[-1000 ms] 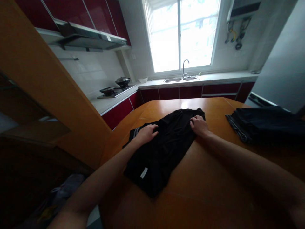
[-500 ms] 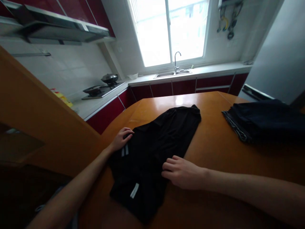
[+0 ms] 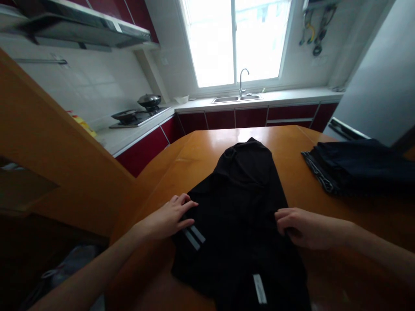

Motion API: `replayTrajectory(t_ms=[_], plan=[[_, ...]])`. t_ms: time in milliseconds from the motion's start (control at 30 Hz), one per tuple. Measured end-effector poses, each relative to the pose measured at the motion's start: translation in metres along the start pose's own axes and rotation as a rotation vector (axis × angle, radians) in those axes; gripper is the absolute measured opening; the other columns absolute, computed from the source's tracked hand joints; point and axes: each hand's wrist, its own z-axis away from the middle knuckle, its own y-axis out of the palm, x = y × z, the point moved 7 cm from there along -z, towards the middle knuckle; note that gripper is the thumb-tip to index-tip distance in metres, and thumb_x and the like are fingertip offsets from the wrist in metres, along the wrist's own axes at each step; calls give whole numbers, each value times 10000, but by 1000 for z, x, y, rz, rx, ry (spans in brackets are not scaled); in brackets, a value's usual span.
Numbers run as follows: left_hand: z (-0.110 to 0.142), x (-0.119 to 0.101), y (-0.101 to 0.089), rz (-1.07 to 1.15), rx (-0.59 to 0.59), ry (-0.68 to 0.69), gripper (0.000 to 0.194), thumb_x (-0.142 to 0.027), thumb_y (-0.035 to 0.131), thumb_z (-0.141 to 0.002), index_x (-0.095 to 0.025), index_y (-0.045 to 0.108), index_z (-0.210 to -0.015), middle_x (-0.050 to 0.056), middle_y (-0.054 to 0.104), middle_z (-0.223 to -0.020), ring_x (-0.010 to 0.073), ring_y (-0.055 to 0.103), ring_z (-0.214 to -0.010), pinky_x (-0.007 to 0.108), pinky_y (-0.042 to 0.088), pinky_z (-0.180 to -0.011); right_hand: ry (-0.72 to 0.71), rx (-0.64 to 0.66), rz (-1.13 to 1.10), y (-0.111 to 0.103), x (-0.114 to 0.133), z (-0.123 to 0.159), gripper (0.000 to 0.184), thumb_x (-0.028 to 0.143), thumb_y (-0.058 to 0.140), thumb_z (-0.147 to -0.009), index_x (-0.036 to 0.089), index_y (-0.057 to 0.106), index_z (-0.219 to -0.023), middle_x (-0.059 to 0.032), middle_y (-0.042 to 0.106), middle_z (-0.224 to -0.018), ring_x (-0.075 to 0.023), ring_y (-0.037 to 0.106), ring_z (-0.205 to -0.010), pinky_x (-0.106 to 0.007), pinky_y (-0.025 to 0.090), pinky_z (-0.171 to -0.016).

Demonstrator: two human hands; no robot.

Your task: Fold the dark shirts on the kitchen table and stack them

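Note:
A black long garment, probably a shirt (image 3: pixel 240 216), lies spread over the wooden table, its far end narrowing and bunched. Two pale stripes mark its left side, and a white label shows near its bottom. My left hand (image 3: pixel 170 216) rests on the left edge just above the stripes, fingers apart and pressed lightly on the cloth. At the opposite edge, my right hand (image 3: pixel 300 224) is closed with its fingertips pinching the fabric.
Dark folded clothes (image 3: pixel 363 166) are stacked on the table's (image 3: pixel 188 151) right side. Beyond stand a counter with a sink (image 3: pixel 227 99) and a stove (image 3: pixel 142 116) with pans. A wooden panel (image 3: pixel 65 129) rises on the left, a fridge (image 3: pixel 372 82) on the right.
The shirt has swung round to lie straighter and wider, its near end shifted right. My right hand has moved right and now grips its edge; my left hand has come slightly right and nearer.

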Motion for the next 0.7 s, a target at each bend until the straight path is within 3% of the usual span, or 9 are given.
replayTrajectory(t_ms=[67,133,233,300,367,433,500,567,700], plan=[[-11,-16,-6,0,-14,18,326,-517,629,-882,-334,692,-1144,63,595,-1215,253,605,-1083,367,490,-971,56,35,-107,-4,-6,8,274,42,520,-763,232,703,-839,-11,673,-888,-149,616,-790,-252,473,-742],[-34,-29,-16,-3,-128,31,321,-477,629,-894,-294,667,-1154,67,581,-1224,250,595,-1109,365,483,-996,114,-22,-152,-19,-24,0,215,129,541,-815,221,721,-885,-12,689,-851,-157,619,-751,-255,477,-700],[-80,-48,-24,-46,-294,73,538,-391,676,-880,-274,510,-1378,80,523,-1345,262,516,-1249,387,424,-1094,255,-369,-16,-74,-75,-31,213,191,557,-827,197,734,-947,-27,710,-828,-171,622,-736,-263,474,-695],[-108,-58,-21,-100,-323,117,619,-312,697,-868,-285,455,-1437,82,485,-1417,273,464,-1310,410,398,-1124,425,-586,93,-115,-119,-52,239,165,564,-823,166,741,-984,-62,737,-890,-180,645,-782,-260,473,-731],[-128,-64,-16,-142,-311,159,568,-231,677,-874,-280,500,-1411,83,495,-1426,279,459,-1316,424,405,-1119,641,-693,122,-146,-164,-69,225,154,573,-832,147,752,-969,-92,753,-958,-193,668,-856,-251,468,-767],[-142,-64,-13,-153,-293,182,406,-187,621,-900,-263,612,-1299,81,547,-1379,275,489,-1288,428,418,-1104,726,-731,126,-167,-196,-88,198,159,590,-842,108,753,-941,-140,751,-985,-216,674,-897,-262,465,-776],[-151,-56,-13,-118,-294,165,256,-206,560,-939,-255,702,-1146,76,617,-1284,264,545,-1221,424,440,-1075,773,-751,108,-181,-220,-104,185,199,612,-859,80,748,-902,-179,745,-977,-236,677,-909,-275,467,-772],[-159,-39,-19,-21,-343,104,231,-264,523,-964,-249,737,-1051,74,674,-1172,250,610,-1114,400,480,-1009,807,-771,75,-189,-240,-120,220,264,639,-872,67,737,-864,-201,737,-949,-245,679,-901,-282,473,-760],[-178,24,-43,330,-545,-113,227,-336,562,-924,-197,742,-929,61,723,-893,220,675,-828,318,528,-781,824,-816,-3,-199,-271,-149,253,336,706,-845,83,710,-838,-186,720,-907,-240,673,-880,-283,493,-743]])
